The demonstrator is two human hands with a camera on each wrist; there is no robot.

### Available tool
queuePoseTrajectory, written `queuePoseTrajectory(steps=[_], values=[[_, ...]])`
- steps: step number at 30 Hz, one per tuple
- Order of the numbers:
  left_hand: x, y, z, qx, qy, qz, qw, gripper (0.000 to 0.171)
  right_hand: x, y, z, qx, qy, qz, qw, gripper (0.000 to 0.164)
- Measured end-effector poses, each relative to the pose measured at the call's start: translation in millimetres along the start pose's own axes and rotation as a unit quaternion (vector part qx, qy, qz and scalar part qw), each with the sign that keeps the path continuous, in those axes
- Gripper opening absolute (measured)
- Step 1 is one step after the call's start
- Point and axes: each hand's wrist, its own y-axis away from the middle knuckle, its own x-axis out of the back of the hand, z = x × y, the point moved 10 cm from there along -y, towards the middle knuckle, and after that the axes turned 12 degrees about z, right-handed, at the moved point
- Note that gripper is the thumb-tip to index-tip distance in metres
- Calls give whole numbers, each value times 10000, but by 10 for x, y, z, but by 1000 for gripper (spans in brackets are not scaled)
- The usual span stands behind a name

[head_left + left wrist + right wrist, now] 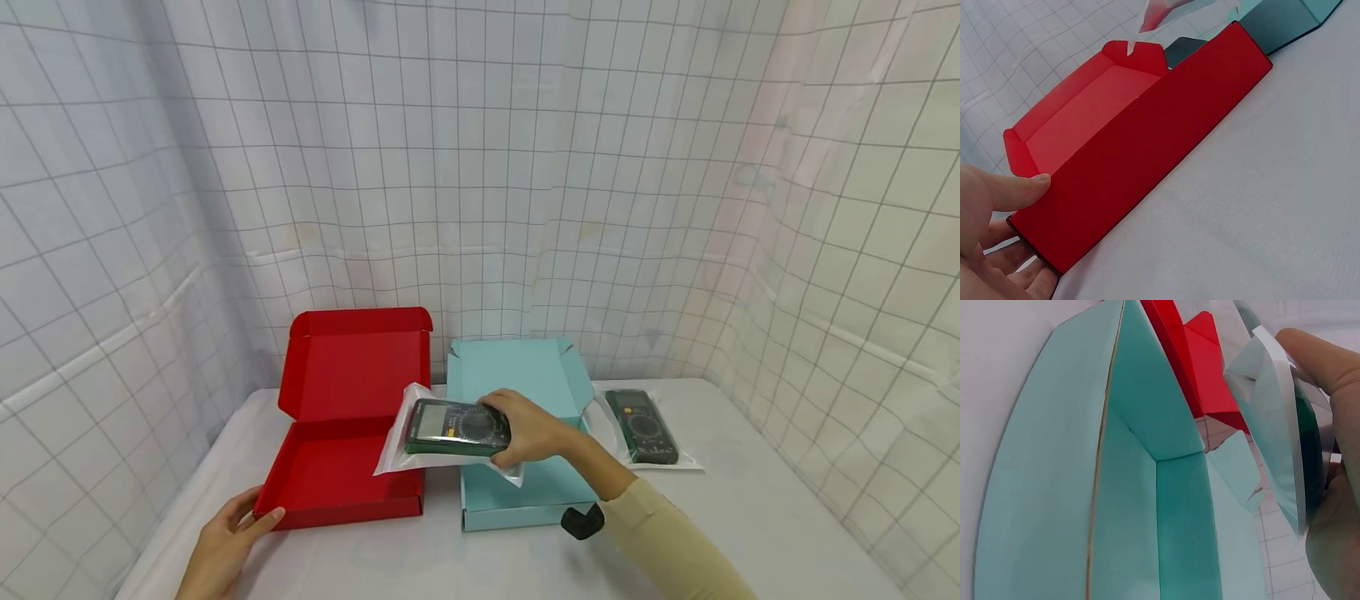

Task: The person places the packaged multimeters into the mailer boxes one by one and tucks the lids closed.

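Observation:
My right hand (pixel 531 429) grips a dark green digital multimeter (pixel 438 425) in a clear plastic bag (pixel 393 450), holding it by its dial end. The multimeter hangs above the gap between two open boxes, its screen end over the red box (pixel 337 483). In the right wrist view, the bag (pixel 1272 425) hides most of the meter. My left hand (pixel 225 542) holds the red box's front left corner, thumb on the front wall (pixel 1135 150) and fingers at the side. The light teal box (pixel 525 518) stands under my right wrist; its inside is partly hidden by the arm.
A second bagged multimeter (pixel 642 427) lies on the white tabletop (pixel 750 500), right of the teal box. Both boxes have their lids raised, the red lid (pixel 363 367) and the teal lid (pixel 510 367). A grid-patterned curtain (pixel 487 183) encloses the back and sides.

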Motion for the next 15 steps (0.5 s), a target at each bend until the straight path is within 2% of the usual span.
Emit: queuePoseTrajectory(steps=[15], values=[[-15,2,-24,137,275,17,9995,93,-214,-297,-223,195,-7,-373,9991,79]])
